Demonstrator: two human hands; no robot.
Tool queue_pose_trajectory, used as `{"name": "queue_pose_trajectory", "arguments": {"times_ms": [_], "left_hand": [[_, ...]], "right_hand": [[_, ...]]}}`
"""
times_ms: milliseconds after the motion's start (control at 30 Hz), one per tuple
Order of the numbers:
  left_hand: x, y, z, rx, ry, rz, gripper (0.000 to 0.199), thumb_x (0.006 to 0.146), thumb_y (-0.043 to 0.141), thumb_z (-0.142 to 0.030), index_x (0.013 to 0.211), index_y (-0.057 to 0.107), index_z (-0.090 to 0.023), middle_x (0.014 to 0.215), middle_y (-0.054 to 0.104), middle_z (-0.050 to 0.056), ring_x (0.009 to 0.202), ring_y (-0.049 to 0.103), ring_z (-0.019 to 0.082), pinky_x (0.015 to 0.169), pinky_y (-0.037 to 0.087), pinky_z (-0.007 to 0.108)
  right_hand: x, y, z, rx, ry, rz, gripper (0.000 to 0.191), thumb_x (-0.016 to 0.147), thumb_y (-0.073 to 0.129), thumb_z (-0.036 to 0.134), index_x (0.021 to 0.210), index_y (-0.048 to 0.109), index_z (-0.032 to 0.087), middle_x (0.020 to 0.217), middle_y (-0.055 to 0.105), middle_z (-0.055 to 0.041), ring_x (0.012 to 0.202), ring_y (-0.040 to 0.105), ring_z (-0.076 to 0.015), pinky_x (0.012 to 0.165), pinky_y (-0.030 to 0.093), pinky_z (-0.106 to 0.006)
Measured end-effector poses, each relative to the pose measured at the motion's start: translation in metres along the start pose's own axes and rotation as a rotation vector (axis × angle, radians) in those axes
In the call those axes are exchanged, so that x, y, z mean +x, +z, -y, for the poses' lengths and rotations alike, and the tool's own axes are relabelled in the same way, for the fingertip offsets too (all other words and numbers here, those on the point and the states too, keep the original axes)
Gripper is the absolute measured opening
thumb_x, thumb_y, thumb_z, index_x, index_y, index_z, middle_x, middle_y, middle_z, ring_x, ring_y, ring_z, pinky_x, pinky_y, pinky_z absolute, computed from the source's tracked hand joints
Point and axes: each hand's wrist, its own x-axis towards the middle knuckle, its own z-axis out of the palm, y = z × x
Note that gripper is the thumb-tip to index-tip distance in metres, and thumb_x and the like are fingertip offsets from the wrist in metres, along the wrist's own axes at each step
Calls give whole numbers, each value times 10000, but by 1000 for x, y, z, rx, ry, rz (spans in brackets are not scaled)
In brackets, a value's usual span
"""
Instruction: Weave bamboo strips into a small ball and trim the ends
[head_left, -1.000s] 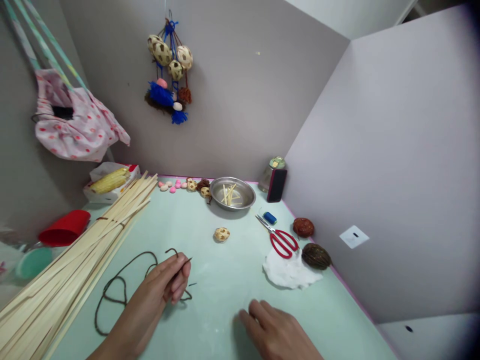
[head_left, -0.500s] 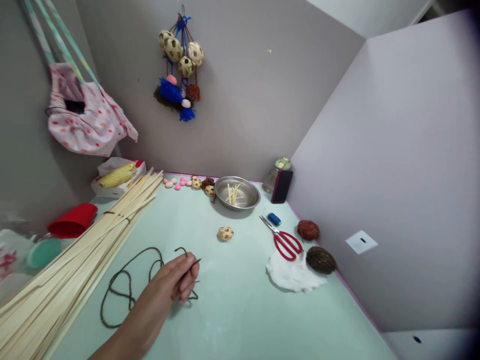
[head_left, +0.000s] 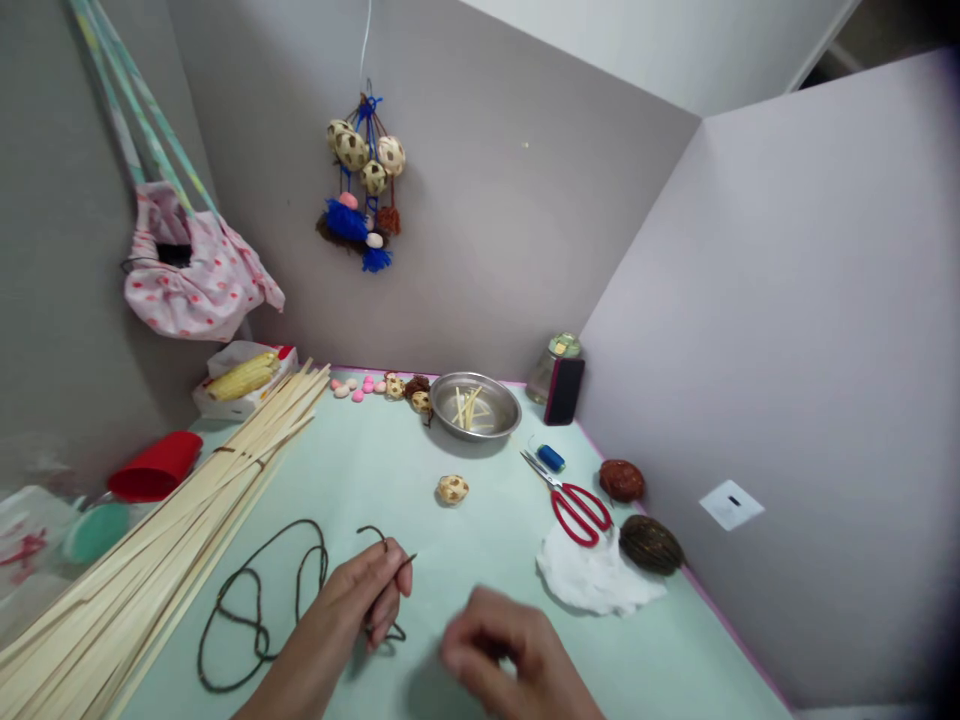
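Note:
My left hand (head_left: 367,595) is closed, thumb and fingers pinching a dark brown cord (head_left: 259,600). A short end of it sticks out past the fingertips, and the rest loops across the table to the left. My right hand (head_left: 517,650) hovers at the bottom middle, a little blurred, its fingers curled toward the thumb; whether anything is between them is hidden. The hands are apart. Beyond them a small woven ball (head_left: 452,489) of pale strips lies on the table.
Long pale strips (head_left: 180,500) lie along the left. Toward the right are red-handled scissors (head_left: 574,505), blue thread (head_left: 551,458), white cloth (head_left: 592,575), a dark yarn ball (head_left: 651,545) and a reddish one (head_left: 621,481). A metal bowl (head_left: 442,420) and phone (head_left: 564,392) stand at the back.
My right hand has come into view from the bottom. The left hand keeps its pinch on the cord. The whole view has tipped up slightly, so things sit lower.

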Motion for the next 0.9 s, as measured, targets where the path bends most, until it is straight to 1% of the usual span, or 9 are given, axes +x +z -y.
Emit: {"name": "queue_pose_trajectory", "arguments": {"times_ms": [33,67,167,267,400,500,633,800,900], "left_hand": [[1,1,1,32,9,-10,449,890,489,-607,735,600,-201,527,410,-70,526,361,126,553,338,229],[2,1,2,64,20,-22,465,870,493,-634,719,592,-206,520,420,-67,523,379,133,561,352,237],[2,1,2,131,33,-67,504,816,493,-702,661,552,-227,524,443,-55,534,431,155,591,401,261],[3,-1,1,206,30,-48,506,848,438,-693,698,564,-227,534,434,-57,535,444,159,571,405,260],[4,-5,4,468,143,81,437,968,343,-527,787,590,-216,591,469,-49,580,486,150,593,397,244],[5,-4,8,707,285,185,341,1006,320,-361,871,605,-229,731,596,-17,668,570,151,653,423,240],[5,-1,16,883,407,258,256,996,349,-220,996,604,-247,965,717,26,886,682,180,771,473,249],[10,-4,33,1116,584,245,228,966,410,-149,923,617,-234,871,730,21,764,702,186,681,487,253],[9,-3,35,1130,572,221,214,944,438,-139,889,622,-233,820,730,9,684,694,176,609,462,236]], "right_hand": [[18,1,5,280,-8,-145,131,920,609,300,924,656,179,790,650,-16,686,596,-129,607,483,-234],[33,3,9,529,-34,-198,167,860,677,323,939,643,180,726,625,8,599,547,-112,539,443,-221],[62,10,18,889,-111,-225,251,723,789,337,818,639,160,623,581,30,524,477,-93,498,393,-214],[67,9,16,885,-141,-230,236,737,774,326,686,642,137,639,609,-6,556,515,-105,534,415,-225],[65,0,5,984,-118,-177,258,756,767,358,727,651,129,623,640,-23,526,538,-107,512,432,-223],[65,-2,-1,1097,-72,-151,282,742,782,376,748,633,137,578,643,-17,465,519,-98,441,394,-200],[65,1,-2,1112,-54,-130,272,724,800,353,744,635,138,536,626,3,447,516,-91,472,405,-206],[63,3,0,992,-9,-108,271,702,814,359,705,684,122,540,569,30,489,435,-59,501,347,-187],[62,4,3,952,-14,-89,291,709,807,399,701,705,127,576,569,23,535,453,-73,526,367,-195]]}}
